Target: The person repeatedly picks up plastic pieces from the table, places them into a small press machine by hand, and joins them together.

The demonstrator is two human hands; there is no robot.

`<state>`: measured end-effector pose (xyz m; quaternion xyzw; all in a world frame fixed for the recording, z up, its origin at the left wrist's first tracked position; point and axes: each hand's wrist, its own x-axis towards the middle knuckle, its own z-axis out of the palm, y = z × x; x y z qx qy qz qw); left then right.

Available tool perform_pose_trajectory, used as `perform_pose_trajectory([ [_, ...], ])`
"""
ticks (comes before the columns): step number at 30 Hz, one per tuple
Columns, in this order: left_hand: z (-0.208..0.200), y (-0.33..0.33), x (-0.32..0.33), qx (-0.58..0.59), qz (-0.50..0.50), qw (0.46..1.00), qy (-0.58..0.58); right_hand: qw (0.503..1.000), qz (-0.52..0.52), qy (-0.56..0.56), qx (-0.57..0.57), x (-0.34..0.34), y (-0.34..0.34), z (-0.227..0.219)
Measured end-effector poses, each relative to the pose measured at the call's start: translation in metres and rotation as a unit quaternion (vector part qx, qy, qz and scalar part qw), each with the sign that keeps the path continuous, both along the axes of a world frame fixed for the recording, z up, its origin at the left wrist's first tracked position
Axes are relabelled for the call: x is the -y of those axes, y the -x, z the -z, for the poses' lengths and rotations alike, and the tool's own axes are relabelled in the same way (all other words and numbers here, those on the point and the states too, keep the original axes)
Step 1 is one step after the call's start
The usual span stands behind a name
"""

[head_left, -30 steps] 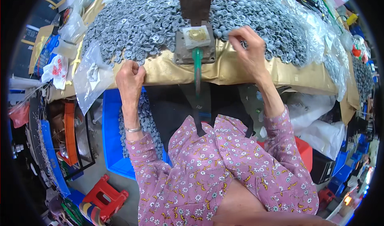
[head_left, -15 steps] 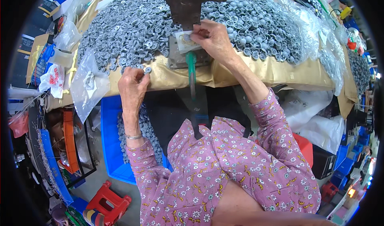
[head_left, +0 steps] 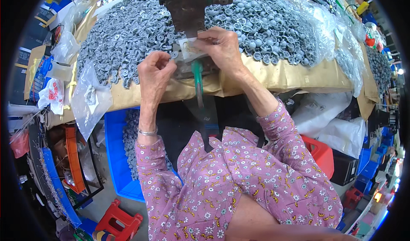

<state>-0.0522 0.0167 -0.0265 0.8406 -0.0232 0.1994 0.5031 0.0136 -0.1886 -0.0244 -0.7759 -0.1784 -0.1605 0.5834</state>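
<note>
Between the thumb and fingertips of my left hand is a small grey round plastic part, just left of the press plate. My right hand reaches under the dark metal press head. Its thumb and fingers are drawn together over the white square pad on the press base; what they hold, if anything, is hidden. A green-sleeved lever sticks out from the base towards me. Piled left of the press are grey disc-like parts; on its right lie grey cup-shaped parts.
Tan covering drapes over the table's front edge. Clear plastic bags lie at the left and right. Below the table stand a blue bin with grey parts, a red stool and white sacks.
My left hand has moved right and a little up, bringing the grey round part from the pile's edge to beside the press plate. My right hand stays at the press; the whole view has shifted slightly.
</note>
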Motion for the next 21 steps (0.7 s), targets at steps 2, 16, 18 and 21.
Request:
perform_pose_trajectory([
  [2, -0.004, -0.007, 0.006, -0.012, 0.009, 0.999, 0.038, 0.998, -0.042, -0.031, 0.029, 0.009, -0.010, -0.001],
  [16, -0.004, -0.023, 0.018, -0.008, 0.032, 0.996, 0.086, 0.971, -0.065, 0.070, 0.218, 0.023, -0.006, 0.012],
  [18, -0.006, -0.027, 0.020, 0.003, 0.037, 0.997, 0.065, 0.960, -0.079, 0.110, 0.246, 0.020, -0.010, 0.005],
  [21, -0.008, -0.031, 0.022, 0.001, 0.051, 0.997, 0.063, 0.941, -0.103, 0.169, 0.275, 0.025, -0.015, 0.002],
])
